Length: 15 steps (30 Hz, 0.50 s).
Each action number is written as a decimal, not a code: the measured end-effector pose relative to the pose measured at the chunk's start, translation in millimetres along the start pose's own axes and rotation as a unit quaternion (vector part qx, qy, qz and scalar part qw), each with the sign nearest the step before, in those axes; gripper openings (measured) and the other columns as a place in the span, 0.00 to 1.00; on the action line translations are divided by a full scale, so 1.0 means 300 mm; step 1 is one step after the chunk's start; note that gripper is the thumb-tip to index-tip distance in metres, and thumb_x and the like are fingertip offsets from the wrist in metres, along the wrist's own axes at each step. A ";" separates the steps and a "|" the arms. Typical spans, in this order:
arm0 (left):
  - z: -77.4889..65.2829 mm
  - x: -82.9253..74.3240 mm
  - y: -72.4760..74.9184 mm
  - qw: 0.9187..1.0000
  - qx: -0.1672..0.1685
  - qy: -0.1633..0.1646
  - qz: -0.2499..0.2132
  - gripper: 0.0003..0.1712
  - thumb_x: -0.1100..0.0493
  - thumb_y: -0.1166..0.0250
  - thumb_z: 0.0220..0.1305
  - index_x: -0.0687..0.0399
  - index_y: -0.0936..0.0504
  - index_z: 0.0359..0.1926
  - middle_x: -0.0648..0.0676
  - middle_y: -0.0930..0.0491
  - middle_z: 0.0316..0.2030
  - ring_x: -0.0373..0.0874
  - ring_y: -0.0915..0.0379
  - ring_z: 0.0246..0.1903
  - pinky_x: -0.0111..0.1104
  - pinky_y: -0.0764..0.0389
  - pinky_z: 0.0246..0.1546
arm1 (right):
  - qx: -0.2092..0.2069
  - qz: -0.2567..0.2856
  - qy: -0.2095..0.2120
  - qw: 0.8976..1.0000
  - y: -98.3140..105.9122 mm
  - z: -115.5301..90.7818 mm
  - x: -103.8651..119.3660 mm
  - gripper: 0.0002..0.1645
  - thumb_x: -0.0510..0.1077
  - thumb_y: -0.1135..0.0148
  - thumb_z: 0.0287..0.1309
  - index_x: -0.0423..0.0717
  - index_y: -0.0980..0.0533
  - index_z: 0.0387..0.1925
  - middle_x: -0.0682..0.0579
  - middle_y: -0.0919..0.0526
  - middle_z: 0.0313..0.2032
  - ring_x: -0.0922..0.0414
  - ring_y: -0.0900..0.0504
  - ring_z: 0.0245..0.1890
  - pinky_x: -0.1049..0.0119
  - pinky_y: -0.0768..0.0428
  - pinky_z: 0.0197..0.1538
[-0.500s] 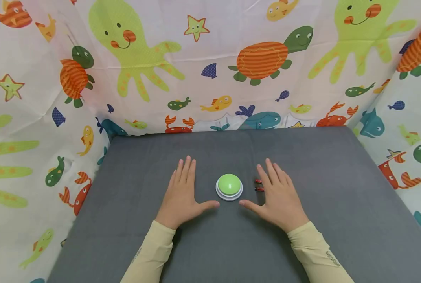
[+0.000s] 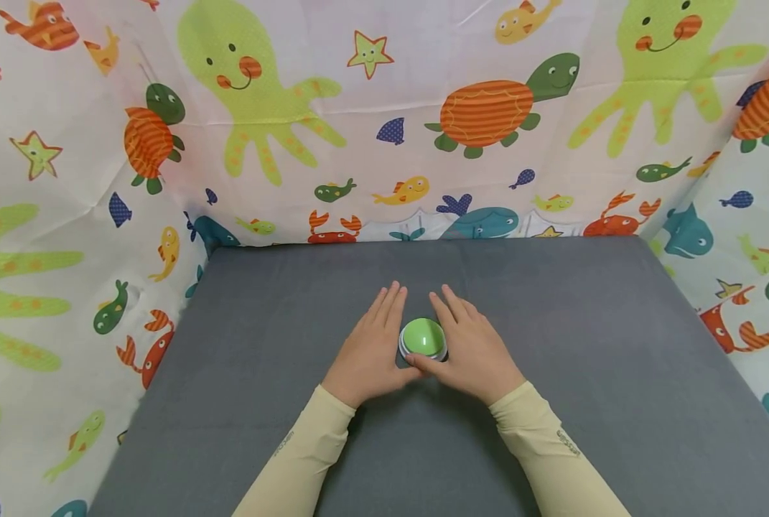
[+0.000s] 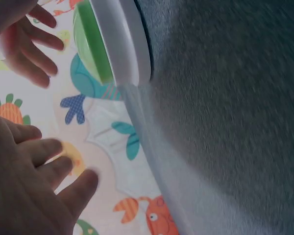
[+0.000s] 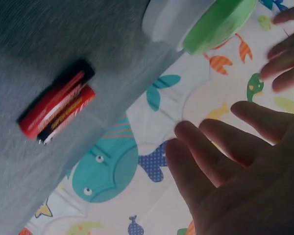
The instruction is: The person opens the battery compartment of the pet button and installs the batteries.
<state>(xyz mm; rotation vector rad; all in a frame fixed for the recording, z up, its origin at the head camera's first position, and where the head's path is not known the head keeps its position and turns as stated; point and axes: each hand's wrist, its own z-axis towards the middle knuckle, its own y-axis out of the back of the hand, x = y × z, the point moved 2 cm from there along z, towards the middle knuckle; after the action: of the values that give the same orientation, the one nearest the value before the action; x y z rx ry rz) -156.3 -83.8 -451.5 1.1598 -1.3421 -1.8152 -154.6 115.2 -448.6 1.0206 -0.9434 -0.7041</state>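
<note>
The left hand point(image 2: 367, 359), its straight fingers nearly together, has moved in beside the green button point(image 2: 423, 335) on the grey surface point(image 2: 416, 459); the right hand point(image 2: 477, 353), straight fingers slightly apart, has come inward too, and from above now hides the two batteries point(image 4: 54, 106).

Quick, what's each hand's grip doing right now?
Left hand: grip open, holding nothing, near the green-domed push button.
Right hand: grip open, holding nothing, also near that button.
</note>
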 end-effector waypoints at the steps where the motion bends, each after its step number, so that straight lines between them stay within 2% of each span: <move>1: 0.004 -0.004 -0.005 1.000 0.007 0.000 -0.010 0.78 0.27 0.23 0.56 0.53 0.61 0.89 0.54 0.58 0.89 0.52 0.57 0.88 0.49 0.37 0.82 | 0.003 0.003 0.000 1.000 -0.004 0.003 0.001 0.67 0.79 0.31 0.59 0.41 0.39 0.83 0.37 0.37 0.82 0.36 0.30 0.78 0.36 0.27 0.75; 6: 0.018 -0.018 -0.027 0.998 0.038 0.006 -0.050 0.77 0.33 0.19 0.56 0.52 0.61 0.89 0.54 0.53 0.88 0.51 0.41 0.83 0.48 0.26 0.75 | 0.018 0.017 -0.003 1.000 -0.026 0.005 -0.003 0.62 0.73 0.28 0.61 0.39 0.36 0.81 0.36 0.31 0.79 0.36 0.26 0.75 0.37 0.23 0.72; 10: 0.027 -0.019 -0.049 0.996 0.055 0.005 -0.066 0.75 0.37 0.18 0.58 0.53 0.59 0.89 0.57 0.42 0.85 0.52 0.30 0.77 0.48 0.20 0.70 | 0.029 0.040 -0.003 0.999 -0.042 0.004 -0.009 0.57 0.68 0.26 0.63 0.38 0.33 0.80 0.38 0.26 0.75 0.37 0.23 0.72 0.39 0.20 0.69; 13: 0.031 -0.019 -0.060 0.994 0.072 0.004 -0.080 0.71 0.42 0.18 0.60 0.53 0.57 0.89 0.59 0.35 0.82 0.52 0.26 0.73 0.47 0.18 0.67 | 0.041 0.062 0.000 0.997 -0.055 0.007 -0.013 0.53 0.63 0.24 0.64 0.37 0.31 0.78 0.38 0.21 0.70 0.39 0.20 0.68 0.42 0.17 0.65; 15: 0.033 -0.018 -0.064 0.993 0.083 0.004 -0.089 0.68 0.46 0.19 0.62 0.54 0.55 0.88 0.59 0.34 0.81 0.52 0.25 0.72 0.47 0.18 0.67 | 0.049 0.070 0.000 0.996 -0.064 0.010 -0.017 0.51 0.61 0.23 0.63 0.37 0.30 0.77 0.38 0.19 0.67 0.40 0.20 0.65 0.45 0.17 0.64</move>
<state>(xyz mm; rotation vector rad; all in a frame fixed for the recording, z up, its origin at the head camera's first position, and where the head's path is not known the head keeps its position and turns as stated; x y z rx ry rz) -162.1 -69.0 -467.0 1.4125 -1.4474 -1.8473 -160.7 111.1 -467.2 1.0293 -1.0474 -0.5458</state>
